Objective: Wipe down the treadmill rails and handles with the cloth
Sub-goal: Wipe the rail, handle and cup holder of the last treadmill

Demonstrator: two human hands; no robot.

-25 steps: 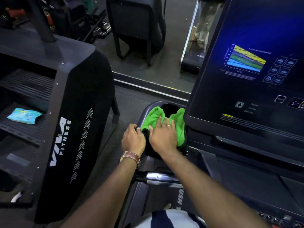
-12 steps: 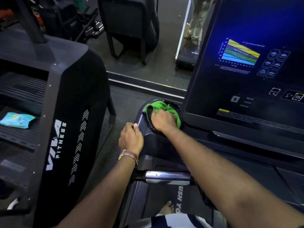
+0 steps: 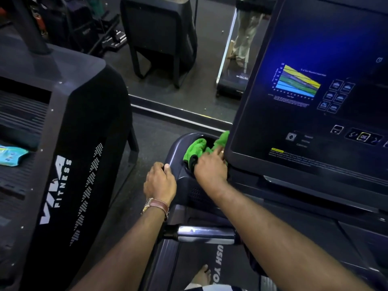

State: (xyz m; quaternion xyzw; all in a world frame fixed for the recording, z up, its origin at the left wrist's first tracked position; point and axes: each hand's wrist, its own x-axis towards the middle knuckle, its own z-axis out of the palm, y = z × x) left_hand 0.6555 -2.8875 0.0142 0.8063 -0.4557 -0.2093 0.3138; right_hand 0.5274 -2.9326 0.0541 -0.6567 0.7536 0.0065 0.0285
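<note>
Head view: my right hand [image 3: 211,168] presses the green cloth [image 3: 196,149] into the cup-holder recess [image 3: 206,138] at the left end of the treadmill console, tight against the lower-left corner of the display screen [image 3: 315,91]. The fingers lie over the cloth and bunch it under them, curled on the fabric; the fingertips are partly hidden by the screen's edge. The cloth fills most of the recess, with one fold standing up against the screen frame.

My left hand [image 3: 160,182] holds nothing loose. It grips the outer rim of the console housing [image 3: 174,152] just left of the recess, thumb on top, wristwatch [image 3: 156,206] at the wrist. I judge it to be a bracing hold.

Relation governing the next move: the chrome handle bar [image 3: 206,232] lies below the recess and nearer my body, well apart from the cloth. Its long axis runs left to right across the view, passing beneath both forearms. The side rail [image 3: 159,263] descends from its left end toward me. The right hand has the cloth, so it must draw back toward me to reach the bar, then wipe along its length.

Assessment: the recess is in hand; the handle and rail appear not yet reached.
</note>
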